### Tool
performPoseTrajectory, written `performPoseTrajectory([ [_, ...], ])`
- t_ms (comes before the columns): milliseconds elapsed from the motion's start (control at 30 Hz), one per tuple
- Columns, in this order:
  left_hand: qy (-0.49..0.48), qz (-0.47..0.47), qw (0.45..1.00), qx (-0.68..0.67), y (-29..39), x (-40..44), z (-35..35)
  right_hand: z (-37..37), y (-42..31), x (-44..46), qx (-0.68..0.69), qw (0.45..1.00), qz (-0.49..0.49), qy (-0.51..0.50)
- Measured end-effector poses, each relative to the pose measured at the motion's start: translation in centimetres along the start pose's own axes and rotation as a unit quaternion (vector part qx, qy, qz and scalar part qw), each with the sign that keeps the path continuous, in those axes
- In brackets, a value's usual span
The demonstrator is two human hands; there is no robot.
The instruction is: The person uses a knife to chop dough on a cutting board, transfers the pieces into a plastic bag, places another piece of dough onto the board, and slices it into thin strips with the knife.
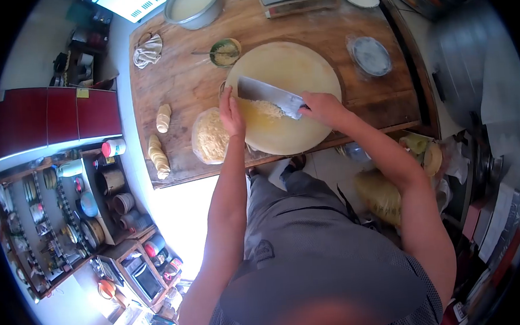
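Just one cleaver [271, 95], in right hand [321, 109]; one board [296, 63]; two rolls [163, 118].

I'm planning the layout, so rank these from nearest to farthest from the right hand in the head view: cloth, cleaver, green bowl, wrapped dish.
1. Cleaver: in the right hand.
2. Wrapped dish: to its right, farther forward.
3. Green bowl: left, by the board.
4. Cloth: left, beyond the bowl.

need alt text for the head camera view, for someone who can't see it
A person's right hand grips a broad cleaver over a round board with chopped pale bits on it, while the left hand is at the board's left edge. Beside it sit a heap of pale shreds and twisted dough-like pieces on a wooden table.
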State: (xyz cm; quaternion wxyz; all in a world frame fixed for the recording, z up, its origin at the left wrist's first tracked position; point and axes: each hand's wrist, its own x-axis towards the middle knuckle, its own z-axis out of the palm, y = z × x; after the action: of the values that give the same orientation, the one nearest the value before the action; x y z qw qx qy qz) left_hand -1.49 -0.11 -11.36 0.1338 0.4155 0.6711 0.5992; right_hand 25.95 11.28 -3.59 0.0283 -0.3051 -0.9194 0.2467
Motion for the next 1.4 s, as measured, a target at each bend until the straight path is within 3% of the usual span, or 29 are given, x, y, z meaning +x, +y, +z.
performPoseTrajectory([
  [133,-0.022,0.017,0.999,0.028,0.2,-0.1,-0.1,-0.3,-1.5,-2.4,0.008,0.998,0.021,0.053],
  [200,-0.035,0.027,0.998,0.042,-0.2,-0.1,-0.3,-0.6,-2.6,-4.0,0.083,0.985,0.14,0.06],
  [333,-0.041,0.042,0.996,0.061,-0.3,0.1,0.0,0.5,-3.5,-6.6,0.133,0.967,0.173,0.132],
  [400,-0.045,0.035,0.997,0.048,-0.4,0.3,0.2,0.4,-5.1,-7.8,0.394,0.86,0.302,0.119],
  [567,-0.052,0.01,0.999,0.013,-1.1,0.6,-0.1,4.9,-4.2,-11.5,0.461,0.784,0.368,0.194],
  [700,-0.078,0.074,0.994,0.036,-1.1,2.1,-1.2,7.4,-4.3,-15.6,0.478,0.719,0.43,0.265],
  [933,-0.169,0.143,0.962,0.157,-2.7,5.0,-0.6,9.4,-7.2,-15.7,0.449,0.699,0.467,0.302],
  [1167,-0.259,0.113,0.946,0.156,-1.1,3.6,-1.0,12.2,-16.0,-8.2,0.428,0.693,0.504,0.289],
  [1400,-0.319,0.12,0.939,0.049,-0.3,2.7,-2.2,16.5,-23.7,0.7,0.445,0.705,0.481,0.271],
])
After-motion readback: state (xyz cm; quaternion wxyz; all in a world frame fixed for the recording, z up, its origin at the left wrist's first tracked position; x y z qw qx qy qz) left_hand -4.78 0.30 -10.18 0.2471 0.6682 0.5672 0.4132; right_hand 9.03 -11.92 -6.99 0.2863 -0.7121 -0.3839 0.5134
